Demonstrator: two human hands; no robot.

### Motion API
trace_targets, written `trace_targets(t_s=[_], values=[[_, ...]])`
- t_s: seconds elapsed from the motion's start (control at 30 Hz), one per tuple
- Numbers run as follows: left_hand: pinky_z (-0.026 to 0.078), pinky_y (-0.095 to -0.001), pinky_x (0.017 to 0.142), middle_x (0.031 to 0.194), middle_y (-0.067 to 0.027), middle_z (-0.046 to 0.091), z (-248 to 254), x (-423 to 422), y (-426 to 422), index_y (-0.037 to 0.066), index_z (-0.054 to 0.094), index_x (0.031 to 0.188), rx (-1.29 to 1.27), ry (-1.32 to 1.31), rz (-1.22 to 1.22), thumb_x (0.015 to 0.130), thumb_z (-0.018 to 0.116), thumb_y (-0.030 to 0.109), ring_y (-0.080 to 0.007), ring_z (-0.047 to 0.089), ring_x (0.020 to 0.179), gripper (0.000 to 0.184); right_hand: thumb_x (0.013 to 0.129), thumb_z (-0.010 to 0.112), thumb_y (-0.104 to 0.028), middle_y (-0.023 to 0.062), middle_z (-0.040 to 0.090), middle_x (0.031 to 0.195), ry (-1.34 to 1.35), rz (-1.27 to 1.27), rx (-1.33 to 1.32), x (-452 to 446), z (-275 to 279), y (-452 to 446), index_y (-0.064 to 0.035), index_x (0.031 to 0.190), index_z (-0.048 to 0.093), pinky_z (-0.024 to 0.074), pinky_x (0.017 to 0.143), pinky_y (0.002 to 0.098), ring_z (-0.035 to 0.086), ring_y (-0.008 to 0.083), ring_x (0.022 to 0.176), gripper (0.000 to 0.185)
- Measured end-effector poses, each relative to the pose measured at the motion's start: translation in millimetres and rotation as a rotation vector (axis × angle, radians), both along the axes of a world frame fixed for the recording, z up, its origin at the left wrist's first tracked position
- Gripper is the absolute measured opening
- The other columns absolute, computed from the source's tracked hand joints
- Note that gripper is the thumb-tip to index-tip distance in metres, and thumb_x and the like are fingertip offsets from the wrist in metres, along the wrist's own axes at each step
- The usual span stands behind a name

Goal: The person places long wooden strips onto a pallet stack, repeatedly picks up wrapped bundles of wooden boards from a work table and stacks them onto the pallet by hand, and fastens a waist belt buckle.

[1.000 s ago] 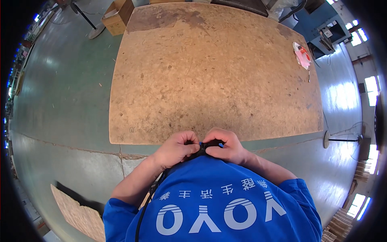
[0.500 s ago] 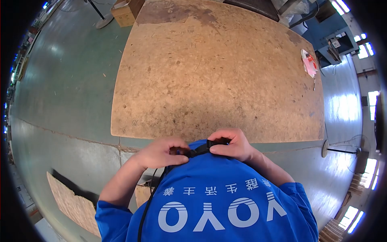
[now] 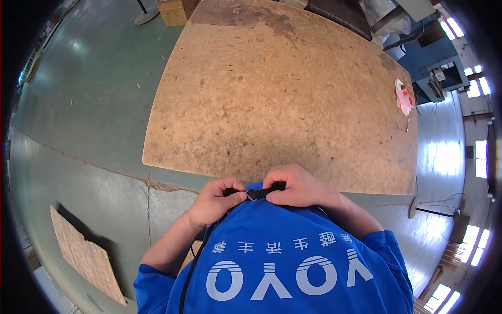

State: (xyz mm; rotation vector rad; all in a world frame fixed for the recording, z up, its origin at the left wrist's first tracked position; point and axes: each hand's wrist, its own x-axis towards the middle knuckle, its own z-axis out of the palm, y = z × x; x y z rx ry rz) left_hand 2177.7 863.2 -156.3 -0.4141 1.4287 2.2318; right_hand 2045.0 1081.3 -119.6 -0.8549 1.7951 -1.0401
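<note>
A black strap with a buckle (image 3: 255, 194) lies across the top of the blue shirt (image 3: 282, 230), between my two hands. My left hand (image 3: 217, 201) pinches the buckle end with thumb and forefinger. On the other side, my right hand (image 3: 294, 187) has its fingers curled round the strap, with part of it hidden in the grip. Down the left side of the shirt runs a black cord (image 3: 191, 267). Just beyond the hands is the near edge of the wooden table (image 3: 282, 104).
A white tray with pink and red items (image 3: 404, 98) sits at the table's right edge. A cardboard box (image 3: 172, 12) stands on the floor beyond the table's left corner. A wooden board (image 3: 86, 254) is at the lower left, and a round-based stand (image 3: 413, 208) at the right.
The hands moved apart with the strap showing between them, then my left hand came back toward the right one at the buckle. The view has turned, shifting the table's outline.
</note>
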Motion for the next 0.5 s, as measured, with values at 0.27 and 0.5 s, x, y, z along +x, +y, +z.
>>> trace_targets(t_s=[0.27,0.5], values=[[0.049,-0.0210,0.072,0.090,-0.0002,0.067,6,3,4,0.001,0.067,0.105,-0.020,0.037,-0.061,0.090,0.069,0.008,-0.0060,0.060,0.081,0.017,0.074,0.066,-0.017,0.0108,0.066,0.074,0.025,0.046,0.093,-7,9,-6,-0.0020,0.080,0.068,0.0490,0.062,0.0348,0.064,0.0226,0.068,0.016],[0.048,-0.0205,0.067,0.086,0.0004,0.066,17,-13,12,0.002,0.066,0.104,-0.012,-0.003,-0.176,0.088,0.070,0.007,-0.0056,0.059,0.076,0.018,0.076,0.069,-0.021,0.0077,0.067,0.072,-0.172,0.265,0.252,-23,26,-17,-0.0029,0.083,0.071,0.0483,0.061,0.0348,0.063,0.0207,0.067,0.019]])
